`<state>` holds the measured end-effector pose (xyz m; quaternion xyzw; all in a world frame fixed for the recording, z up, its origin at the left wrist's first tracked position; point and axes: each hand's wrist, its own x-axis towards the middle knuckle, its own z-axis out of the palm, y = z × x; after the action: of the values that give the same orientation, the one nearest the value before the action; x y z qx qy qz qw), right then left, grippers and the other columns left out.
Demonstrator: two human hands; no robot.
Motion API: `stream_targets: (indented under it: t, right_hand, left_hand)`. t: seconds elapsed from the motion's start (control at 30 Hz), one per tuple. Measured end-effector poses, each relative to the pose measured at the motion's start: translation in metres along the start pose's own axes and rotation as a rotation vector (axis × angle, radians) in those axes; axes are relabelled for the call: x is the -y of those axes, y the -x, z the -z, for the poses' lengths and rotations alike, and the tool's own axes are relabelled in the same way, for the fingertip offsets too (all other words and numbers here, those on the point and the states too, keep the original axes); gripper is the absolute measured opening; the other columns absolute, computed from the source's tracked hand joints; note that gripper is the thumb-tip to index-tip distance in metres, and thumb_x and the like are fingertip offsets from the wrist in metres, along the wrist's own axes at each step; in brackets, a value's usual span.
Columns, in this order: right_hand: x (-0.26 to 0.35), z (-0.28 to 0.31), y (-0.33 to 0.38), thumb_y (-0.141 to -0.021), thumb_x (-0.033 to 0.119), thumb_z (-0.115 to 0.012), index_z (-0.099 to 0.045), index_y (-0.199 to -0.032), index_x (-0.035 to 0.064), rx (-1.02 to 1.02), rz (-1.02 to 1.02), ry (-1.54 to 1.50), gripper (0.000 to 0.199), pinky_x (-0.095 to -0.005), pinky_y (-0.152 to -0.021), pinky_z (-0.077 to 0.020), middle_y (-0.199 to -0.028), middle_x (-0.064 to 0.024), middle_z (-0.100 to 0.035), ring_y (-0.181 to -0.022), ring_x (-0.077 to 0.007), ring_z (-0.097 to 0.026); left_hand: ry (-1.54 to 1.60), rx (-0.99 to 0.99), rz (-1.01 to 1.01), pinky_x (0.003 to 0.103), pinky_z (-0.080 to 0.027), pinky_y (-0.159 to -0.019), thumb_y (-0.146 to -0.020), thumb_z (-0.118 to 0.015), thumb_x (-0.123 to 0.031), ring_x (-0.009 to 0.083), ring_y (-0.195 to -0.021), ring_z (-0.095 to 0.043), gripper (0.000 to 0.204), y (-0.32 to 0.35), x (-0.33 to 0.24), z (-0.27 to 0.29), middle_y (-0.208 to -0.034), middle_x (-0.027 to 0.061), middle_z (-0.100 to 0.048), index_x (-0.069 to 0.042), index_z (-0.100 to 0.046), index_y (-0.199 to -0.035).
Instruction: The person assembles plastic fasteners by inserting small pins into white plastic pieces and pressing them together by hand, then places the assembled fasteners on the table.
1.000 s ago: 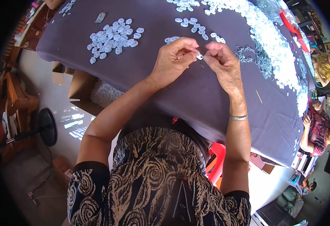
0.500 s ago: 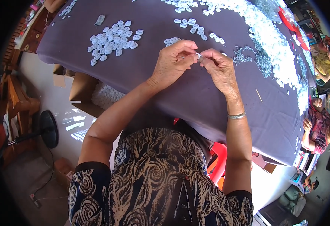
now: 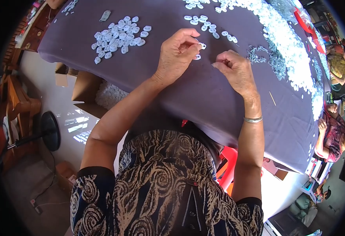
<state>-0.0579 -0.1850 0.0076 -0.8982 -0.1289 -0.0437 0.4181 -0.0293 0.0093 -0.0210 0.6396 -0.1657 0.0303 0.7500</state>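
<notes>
Between the thumb and fingers of my left hand [image 3: 179, 52] is a small white oval plastic piece with holes [image 3: 203, 46]. Just below those fingertips another white oval piece [image 3: 197, 57] shows on the dark tablecloth, partly covered by the hand. My right hand [image 3: 234, 70] hovers a little to the right, its thumb and fingertips pinched together. Whatever they hold, if anything, is too small to make out. Small grey metal pieces, perhaps screws [image 3: 258, 55], lie scattered beyond the right hand. Loose white oval pieces [image 3: 209, 27] sit past both hands.
A heap of white oval pieces [image 3: 119, 38] lies on the left of the table. A long bank of white pieces [image 3: 286, 49] and a pile of metal pieces [image 3: 278, 66] cover the right. A thin stick [image 3: 272, 98] lies nearer me. A cardboard box [image 3: 86, 88] stands below the table edge.
My hands have come apart. The right moved right and slightly nearer me, the left slightly away from me, keeping the white oval piece, which now shows more clearly.
</notes>
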Motion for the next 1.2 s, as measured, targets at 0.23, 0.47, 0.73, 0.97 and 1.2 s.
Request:
stream_targets:
  t: [0.23, 0.47, 0.73, 0.97, 1.2]
  right_hand:
    - [0.008, -0.015, 0.002, -0.078, 0.003, -0.065, -0.06, -0.08, 0.0018, -0.008, 0.112, 0.319, 0.005, -0.028, -0.056, -0.0436, -0.07, -0.0039, -0.057, -0.059, -0.0132, -0.052]
    - [0.007, -0.003, -0.001, -0.083, 0.002, -0.061, -0.059, -0.078, 0.0028, -0.107, -0.155, -0.302, 0.006, -0.0233, -0.053, -0.0435, -0.071, 0.0003, -0.058, -0.059, -0.007, -0.05]
    - [0.002, -0.006, -0.004, -0.089, 0.007, -0.059, -0.062, -0.092, 0.0017, -0.048, -0.184, -0.654, 0.007, -0.0189, -0.053, -0.0413, -0.079, -0.0004, -0.059, -0.066, -0.0043, -0.049]
    - [0.004, -0.009, -0.003, -0.09, 0.007, -0.058, -0.063, -0.092, 0.0024, -0.035, -0.193, -0.597, 0.008, -0.0184, -0.055, -0.0415, -0.079, 0.0004, -0.061, -0.067, -0.0042, -0.051]
    - [0.005, -0.013, -0.003, -0.089, 0.008, -0.06, -0.064, -0.092, 0.0028, -0.079, -0.199, -0.587, 0.008, -0.0186, -0.055, -0.0419, -0.079, 0.0011, -0.061, -0.066, -0.0044, -0.051]
  left_hand:
    - [-0.007, -0.028, -0.016, 0.02, -0.048, -0.058, -0.083, -0.062, 0.001, 0.0039, -0.068, -0.055, 0.023, 0.004, -0.006, -0.006, -0.08, 0.0013, -0.06, -0.002, -0.056, -0.105]
    - [0.009, 0.045, 0.049, 0.022, -0.05, -0.062, -0.084, -0.062, 0.003, 0.0074, -0.072, -0.059, 0.025, 0.009, -0.01, -0.01, -0.086, 0.0037, -0.063, -0.003, -0.056, -0.108]
    - [0.014, 0.063, 0.137, 0.023, -0.05, -0.061, -0.085, -0.061, 0.001, 0.0078, -0.073, -0.059, 0.026, 0.015, -0.009, -0.016, -0.085, 0.0044, -0.062, -0.003, -0.054, -0.11]
    - [0.008, 0.063, 0.122, 0.022, -0.05, -0.061, -0.085, -0.061, 0.0, 0.0065, -0.073, -0.058, 0.026, 0.019, 0.0, -0.019, -0.085, 0.0034, -0.062, -0.003, -0.054, -0.11]
    - [-0.005, 0.07, 0.107, 0.022, -0.05, -0.061, -0.086, -0.061, -0.001, 0.0057, -0.072, -0.057, 0.026, 0.02, 0.0, -0.019, -0.085, 0.0022, -0.061, -0.004, -0.054, -0.111]
